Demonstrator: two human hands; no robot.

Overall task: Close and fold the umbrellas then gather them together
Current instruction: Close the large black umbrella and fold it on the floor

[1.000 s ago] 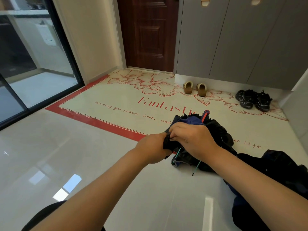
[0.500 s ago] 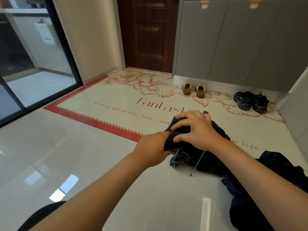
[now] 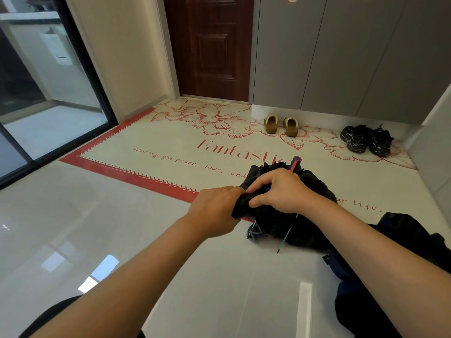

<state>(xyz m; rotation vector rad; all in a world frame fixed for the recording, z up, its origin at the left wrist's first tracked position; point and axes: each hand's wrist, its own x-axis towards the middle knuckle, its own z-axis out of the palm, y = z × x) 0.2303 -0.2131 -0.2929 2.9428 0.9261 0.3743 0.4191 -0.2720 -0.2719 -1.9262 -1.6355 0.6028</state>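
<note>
A collapsed black umbrella (image 3: pixel 307 225) lies bunched on the floor at the mat's near edge, its red and blue handle tip (image 3: pixel 295 162) sticking out at the far side and thin green ribs poking out near me. My left hand (image 3: pixel 214 209) grips a fold of its black fabric at the left. My right hand (image 3: pixel 280 191) lies curled over the top of the bundle, thumb and fingers clasping the cloth. A second dark umbrella (image 3: pixel 402 242), black and navy, lies crumpled at the right under my right forearm.
A cream doormat (image 3: pixel 170 147) with red flowers and lettering covers the floor ahead. Tan slippers (image 3: pixel 280 124) and black shoes (image 3: pixel 366 140) stand by the grey cabinets (image 3: pixel 341 57). A brown door (image 3: pixel 210 45) is behind, a glass sliding door (image 3: pixel 36 93) at left.
My right hand reached forward over the handle tip, then drew back to the middle of the bundle, uncovering the tip again. My left hand kept its grip on the fabric.
</note>
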